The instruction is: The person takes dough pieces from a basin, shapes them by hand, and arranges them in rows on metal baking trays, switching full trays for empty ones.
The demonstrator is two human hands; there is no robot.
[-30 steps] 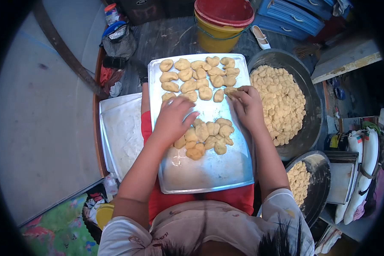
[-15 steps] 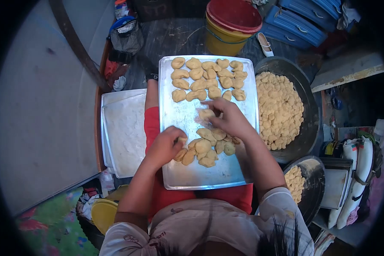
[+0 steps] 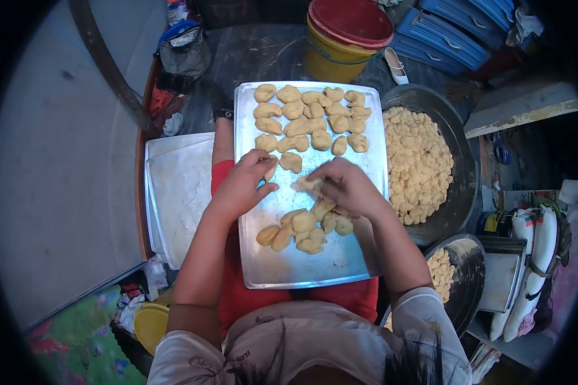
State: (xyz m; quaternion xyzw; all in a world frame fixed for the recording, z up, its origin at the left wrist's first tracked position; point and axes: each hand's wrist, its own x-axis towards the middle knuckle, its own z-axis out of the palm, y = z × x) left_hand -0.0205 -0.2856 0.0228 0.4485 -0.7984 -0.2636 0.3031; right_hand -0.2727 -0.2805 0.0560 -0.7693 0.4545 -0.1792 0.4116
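Note:
A metal tray (image 3: 263,269) rests on my lap, with rows of dough pieces (image 3: 293,110) across its far half and a loose heap of pieces (image 3: 304,221) nearer to me. At the tray's left side, my left hand (image 3: 243,185) is closed on a dough piece (image 3: 271,169), just below the last row. My right hand (image 3: 340,186), blurred by motion, holds another dough piece (image 3: 308,184) above the tray's middle, between the rows and the heap.
On the right, a large dark basin (image 3: 465,160) holds many dough pieces, and a smaller basin (image 3: 472,276) with more stands nearer. Other trays (image 3: 185,199) lie at left. Beyond the tray are a yellow bucket (image 3: 331,59) and a white shoe (image 3: 395,66).
My left hand has moved from beside the heap up to the rows. Another dough piece now lies below the rows. My right hand has shifted slightly toward me, and the heap is smaller.

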